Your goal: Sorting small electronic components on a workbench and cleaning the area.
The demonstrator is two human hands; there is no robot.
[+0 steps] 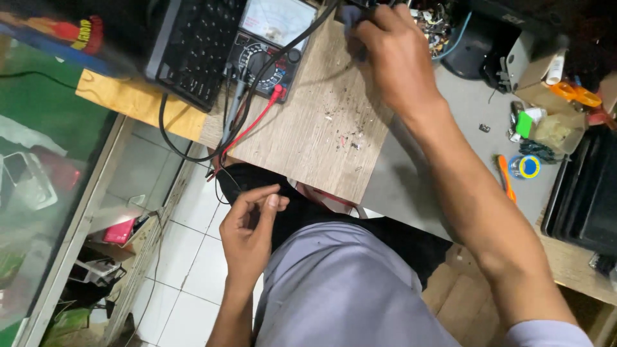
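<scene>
My right hand (393, 56) reaches to the far edge of the wooden desk (334, 135), fingers closed on a small bluish handle (350, 16) partly hidden by them. My left hand (249, 226) hovers below the desk's near edge, over my lap, its thumb and fingers pinching a thin black wire (226, 177). An analog multimeter (270, 48) lies at the desk's far left, with red (250, 125) and black leads trailing off the edge toward my left hand.
A black box with a grid of holes (193, 45) sits left of the meter. At right lie an orange-handled tool (506, 178), a blue-yellow solder reel (526, 167), a green block (525, 124) and black trays (585, 193). White floor tiles and a glass cabinet (45, 173) are at left.
</scene>
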